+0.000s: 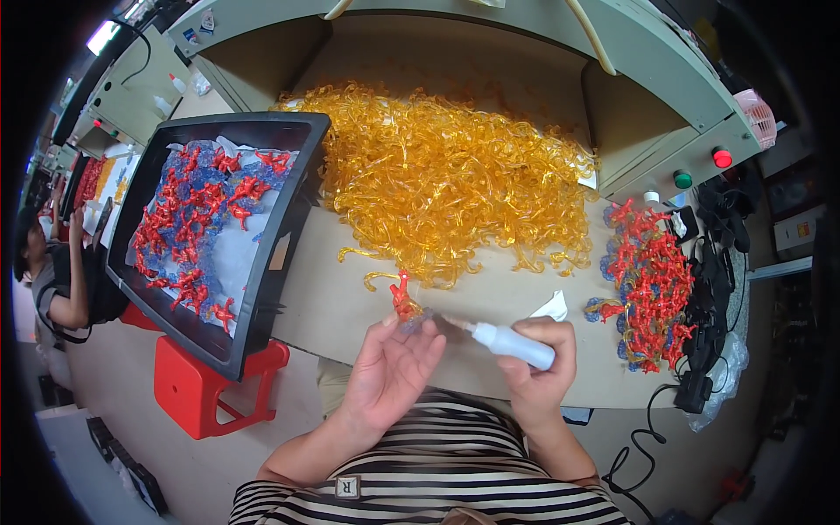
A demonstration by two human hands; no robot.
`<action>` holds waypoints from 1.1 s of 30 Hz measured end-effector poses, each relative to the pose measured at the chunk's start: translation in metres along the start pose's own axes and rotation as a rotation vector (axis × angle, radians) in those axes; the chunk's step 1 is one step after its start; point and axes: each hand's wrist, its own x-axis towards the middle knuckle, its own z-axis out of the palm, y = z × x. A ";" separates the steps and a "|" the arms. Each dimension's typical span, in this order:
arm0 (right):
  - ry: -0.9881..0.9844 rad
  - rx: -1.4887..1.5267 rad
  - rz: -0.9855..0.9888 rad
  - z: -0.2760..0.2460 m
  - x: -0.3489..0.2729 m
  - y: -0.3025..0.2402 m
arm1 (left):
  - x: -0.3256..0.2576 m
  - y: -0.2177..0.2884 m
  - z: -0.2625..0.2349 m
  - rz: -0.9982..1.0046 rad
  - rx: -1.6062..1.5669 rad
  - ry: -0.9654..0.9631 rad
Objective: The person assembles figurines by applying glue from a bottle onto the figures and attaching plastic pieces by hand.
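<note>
Faces a wide grey cabinet [652, 162], open at the front and arching over and behind a broad yellow heap [455, 175] of curly, see-through strands. Looks down on a beige table [490, 302], spread beneath the yellow heap and bare along much of its near side. Shows a tilted black tray [254, 319] left of the yellow heap, lined with white paper [229, 271] and scattered with red and blue pieces [184, 236]. Includes a red stool [184, 389], left of and nearer than the yellow heap, partly hidden by the tray. Displays a mixed pile [647, 289] of red, blue and some yellow bits just right of the yellow heap. Keeps the left hand [389, 376] palm up on the near side of the yellow heap, and the right hand [542, 385] farther right on that same side. Grips a pale squeeze bottle [516, 346] in closed right fingers, lying aslant with the nozzle toward the left. Has a white scrap [551, 306] just beyond the bottle, near the yellow heap's front edge. Pinches a small red figure [402, 297] by a bluish base between left thumb and fingertips, just in front of the yellow heap. Points the thin nozzle [457, 323] at that base; cannot tell whether touching.
</note>
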 end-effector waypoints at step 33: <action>-0.337 0.064 0.608 0.000 0.026 -0.017 | -0.008 -0.008 0.015 0.121 0.788 0.026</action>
